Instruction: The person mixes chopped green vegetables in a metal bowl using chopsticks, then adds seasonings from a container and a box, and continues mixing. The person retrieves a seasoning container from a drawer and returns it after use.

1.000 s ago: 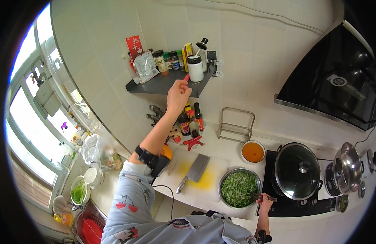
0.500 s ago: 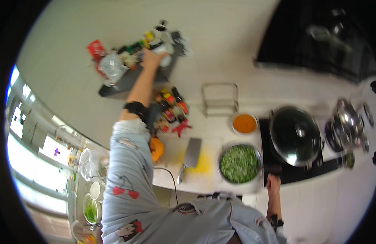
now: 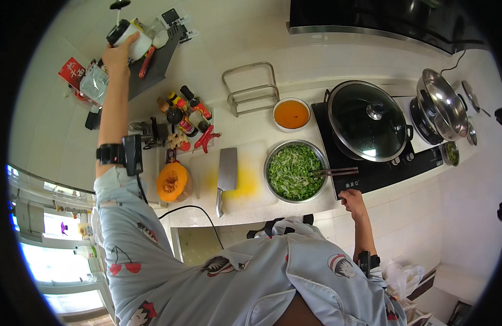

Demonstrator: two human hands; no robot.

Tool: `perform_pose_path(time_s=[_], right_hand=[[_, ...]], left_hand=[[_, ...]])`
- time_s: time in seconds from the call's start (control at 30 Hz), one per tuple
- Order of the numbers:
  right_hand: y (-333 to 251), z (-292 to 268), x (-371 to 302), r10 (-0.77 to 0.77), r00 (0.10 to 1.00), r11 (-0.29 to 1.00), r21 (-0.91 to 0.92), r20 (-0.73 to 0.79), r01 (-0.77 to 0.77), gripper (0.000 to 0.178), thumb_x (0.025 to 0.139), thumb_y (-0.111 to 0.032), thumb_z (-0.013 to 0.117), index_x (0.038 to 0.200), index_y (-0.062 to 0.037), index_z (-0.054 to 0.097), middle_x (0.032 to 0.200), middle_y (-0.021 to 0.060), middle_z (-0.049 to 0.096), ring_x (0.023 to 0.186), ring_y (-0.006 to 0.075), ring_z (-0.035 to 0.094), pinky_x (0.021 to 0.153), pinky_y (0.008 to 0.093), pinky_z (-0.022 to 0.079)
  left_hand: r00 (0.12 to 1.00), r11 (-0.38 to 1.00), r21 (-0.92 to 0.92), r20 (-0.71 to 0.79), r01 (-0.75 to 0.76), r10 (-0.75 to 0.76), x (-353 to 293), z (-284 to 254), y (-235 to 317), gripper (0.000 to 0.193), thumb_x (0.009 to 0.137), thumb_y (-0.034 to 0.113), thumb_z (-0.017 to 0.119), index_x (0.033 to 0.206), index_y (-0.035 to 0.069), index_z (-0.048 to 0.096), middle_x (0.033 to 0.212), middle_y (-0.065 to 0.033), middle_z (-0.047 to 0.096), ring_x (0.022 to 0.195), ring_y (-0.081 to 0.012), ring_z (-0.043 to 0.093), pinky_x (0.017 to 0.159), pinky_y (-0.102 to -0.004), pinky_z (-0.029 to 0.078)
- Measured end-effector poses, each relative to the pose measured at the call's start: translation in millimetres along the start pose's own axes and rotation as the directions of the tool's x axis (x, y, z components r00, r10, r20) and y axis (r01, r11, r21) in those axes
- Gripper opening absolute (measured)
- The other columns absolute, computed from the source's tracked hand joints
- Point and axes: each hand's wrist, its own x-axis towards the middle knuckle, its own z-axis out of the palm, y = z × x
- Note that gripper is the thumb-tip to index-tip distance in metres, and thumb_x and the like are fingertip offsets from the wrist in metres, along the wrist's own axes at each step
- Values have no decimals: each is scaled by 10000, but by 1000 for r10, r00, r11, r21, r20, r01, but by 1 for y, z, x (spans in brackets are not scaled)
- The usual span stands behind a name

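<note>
My left hand [image 3: 119, 55] reaches up to a dark wall shelf [image 3: 157, 66] at the far left. Its fingers are wrapped round a white jar [image 3: 139, 46] with a black top, which tilts to the left. I cannot tell whether the jar rests on the shelf. A red-handled tool [image 3: 147, 61] is beside it. My right hand [image 3: 353, 201] is by the front edge of the black cooktop [image 3: 346, 183], fingers curled with nothing visible in them. Close to it, chopsticks [image 3: 338, 171] lean out of a steel bowl [image 3: 268, 179] of chopped greens [image 3: 294, 173].
A cleaver [image 3: 227, 171] lies on a yellow-stained cutting board [image 3: 257, 198], beside a cut pumpkin [image 3: 173, 182]. Behind are sauce bottles [image 3: 188, 122], red chilies [image 3: 206, 139], a metal rack [image 3: 251, 89] and a bowl of orange liquid [image 3: 291, 114]. A lidded pan [image 3: 365, 122] covers the cooktop.
The whole view has shifted, and the shelf now appears farther left. My left hand stays on the white jar, which now leans left. My right hand remains by the cooktop's front edge.
</note>
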Motion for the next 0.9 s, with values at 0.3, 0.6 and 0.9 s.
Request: perform_pose_path(time_s=[0.3, 0.6, 0.9], right_hand=[[-98, 63, -35, -448, 838, 894, 154, 312, 421, 139, 889, -143, 578, 952, -23, 606, 661, 8, 544, 490, 34, 387, 441, 179, 296], [-161, 130, -77, -709, 489, 704, 469, 508, 533, 508, 858, 12, 538, 1336, -23, 369, 909, 79, 551, 622, 67, 471, 514, 191, 404], [-142, 129, -68, -691, 608, 707, 192, 390, 681, 141, 882, -107, 624, 957, -12, 551, 691, -53, 481, 600, 16, 414, 547, 177, 350]], left_hand=[[947, 988, -146, 322, 43, 6, -187, -63, 66, 461, 659, 61, 784, 1070, -13, 589, 976, -112, 656, 846, -182, 639, 784, -329, 525], [881, 979, 201, 469, -32, -67, -403, -24, 5, 831, 513, 224, 859, 1215, -5, 475, 1097, -148, 574, 1043, -322, 518, 921, -414, 407], [775, 975, 181, 632, -126, -17, -458, -2, -3, 703, 524, 146, 820, 1150, 56, 513, 1106, -115, 570, 1054, -311, 498, 927, -406, 372]])
